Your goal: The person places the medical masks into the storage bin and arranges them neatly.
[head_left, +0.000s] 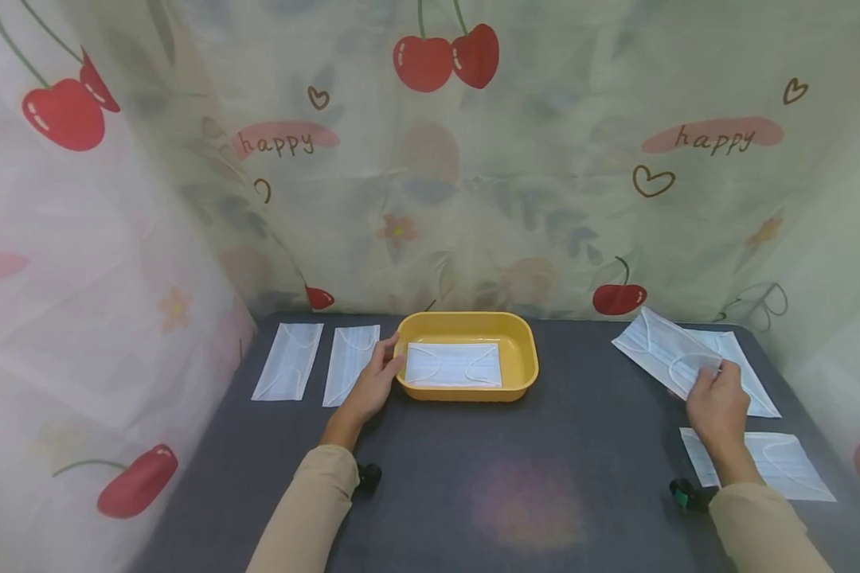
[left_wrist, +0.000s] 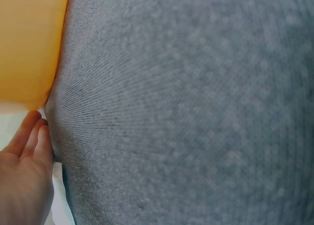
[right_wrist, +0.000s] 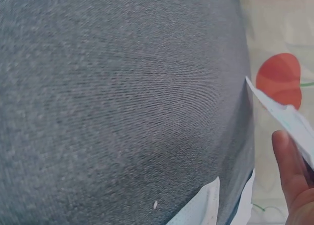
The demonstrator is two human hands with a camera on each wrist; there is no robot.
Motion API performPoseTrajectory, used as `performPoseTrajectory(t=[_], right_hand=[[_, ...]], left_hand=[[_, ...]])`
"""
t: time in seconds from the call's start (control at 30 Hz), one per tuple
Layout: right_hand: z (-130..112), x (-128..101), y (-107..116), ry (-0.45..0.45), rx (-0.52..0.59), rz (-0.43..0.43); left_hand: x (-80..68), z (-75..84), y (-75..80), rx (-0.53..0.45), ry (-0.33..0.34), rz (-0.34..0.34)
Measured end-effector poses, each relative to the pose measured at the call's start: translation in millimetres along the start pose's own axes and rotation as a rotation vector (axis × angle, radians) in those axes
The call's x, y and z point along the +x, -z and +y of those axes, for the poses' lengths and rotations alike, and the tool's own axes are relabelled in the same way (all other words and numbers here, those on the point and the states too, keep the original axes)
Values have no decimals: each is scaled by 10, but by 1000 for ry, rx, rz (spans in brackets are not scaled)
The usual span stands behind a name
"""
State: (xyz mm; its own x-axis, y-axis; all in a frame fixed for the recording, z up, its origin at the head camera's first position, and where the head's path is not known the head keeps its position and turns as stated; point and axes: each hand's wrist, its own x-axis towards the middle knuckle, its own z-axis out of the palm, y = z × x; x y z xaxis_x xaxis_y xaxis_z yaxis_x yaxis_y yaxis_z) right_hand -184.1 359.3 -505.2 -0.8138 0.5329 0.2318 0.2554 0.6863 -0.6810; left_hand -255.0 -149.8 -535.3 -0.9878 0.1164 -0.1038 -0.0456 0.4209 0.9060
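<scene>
My right hand (head_left: 720, 406) pinches a pleated face mask (head_left: 666, 350) by its near end and holds it up over the back right of the table. In the right wrist view this mask shows edge-on beside a straight finger (right_wrist: 287, 158). Partly behind it lies another mask (head_left: 748, 374), and one more mask (head_left: 788, 465) lies under my right wrist. My left hand (head_left: 373, 386) is at the left end of a yellow tray (head_left: 466, 394); the left wrist view shows straight fingers (left_wrist: 29, 136) right at its corner. A mask (head_left: 453, 364) lies flat inside the tray.
Two masks lie left of the tray: one farther out (head_left: 288, 362), and another (head_left: 351, 358) partly behind my left hand. A dark grey cloth covers the table (head_left: 516, 485). A curtain (head_left: 516, 159) printed with cherries stands along the back and sides.
</scene>
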Motion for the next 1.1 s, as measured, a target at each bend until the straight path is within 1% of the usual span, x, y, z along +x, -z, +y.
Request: performPoseTrajectory(t=[0.1,0.2,0.37,0.53,0.6,0.77,0.93,1.0,1.1], right_hand=[[-1,3,13,6,45,31],[-7,17,27,-7,65,50],[-23,53,54,-55,77,29],[-49,68,82,-80,99,10],[-66,71,93,-103,107,-14],[-142,85,123,-180,145,-113],[-214,98,155,-180,254,-216],[-239,99,166,-173,293,-243],[-286,94,168,-176,337,-253]], left_hand=[[-1,-7,-1,-3,3,4],[6,-8,-4,-3,9,5],[8,-7,-9,0,11,6],[3,-3,-7,-1,7,7],[2,2,-3,-6,6,10],[1,5,-3,-8,7,13],[1,1,-7,-8,13,10],[-4,4,-6,-6,13,10],[-6,6,-5,-3,9,7]])
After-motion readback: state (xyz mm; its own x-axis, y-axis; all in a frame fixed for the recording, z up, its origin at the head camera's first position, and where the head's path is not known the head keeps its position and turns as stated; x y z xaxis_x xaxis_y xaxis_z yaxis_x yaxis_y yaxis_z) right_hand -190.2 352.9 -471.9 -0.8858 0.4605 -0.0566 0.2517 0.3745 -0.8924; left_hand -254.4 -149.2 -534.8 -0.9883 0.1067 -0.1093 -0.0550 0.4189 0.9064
